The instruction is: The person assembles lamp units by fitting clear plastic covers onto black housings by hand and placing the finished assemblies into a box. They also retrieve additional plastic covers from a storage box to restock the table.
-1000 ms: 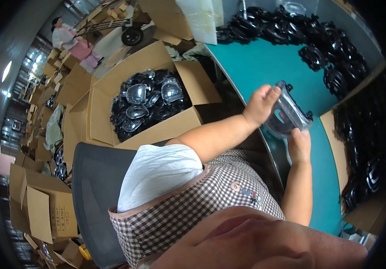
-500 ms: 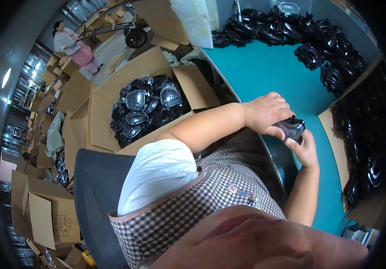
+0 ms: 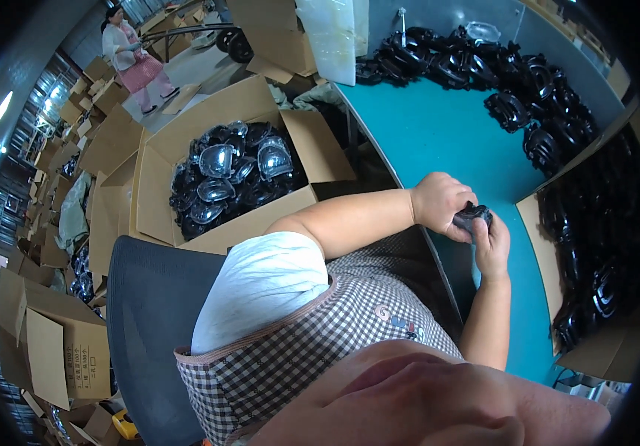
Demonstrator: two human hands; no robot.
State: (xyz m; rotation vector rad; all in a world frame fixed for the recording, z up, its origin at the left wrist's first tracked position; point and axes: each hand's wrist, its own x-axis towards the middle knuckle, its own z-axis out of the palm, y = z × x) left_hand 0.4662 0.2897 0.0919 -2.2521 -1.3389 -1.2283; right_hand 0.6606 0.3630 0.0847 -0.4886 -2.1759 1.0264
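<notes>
Over the near edge of the green tabletop (image 3: 439, 141), both my hands hold one small, glossy black plastic housing (image 3: 473, 213). My left hand (image 3: 439, 204) grips its left side with fingers curled over the top. My right hand (image 3: 493, 249) closes on its right and lower side, thumb pointing up along it. The fingers cover much of the housing, so its far side is hidden. A pile of similar black housings (image 3: 450, 63) lies along the back of the table, and single ones (image 3: 508, 111) sit at the pile's near side.
Left of the table, an open carton (image 3: 160, 167) holds black housings with clear covers (image 3: 216, 160). At the right, another carton (image 3: 539, 245) is full of black parts. White foam sheets (image 3: 327, 41) stand at the table's far left corner. Behind, a person (image 3: 130, 59) is near a cart among stacked cartons.
Both hands have moved slightly left and turned the housing, which now shows less of its surface. The view has shifted a little. The person in the background has moved.
</notes>
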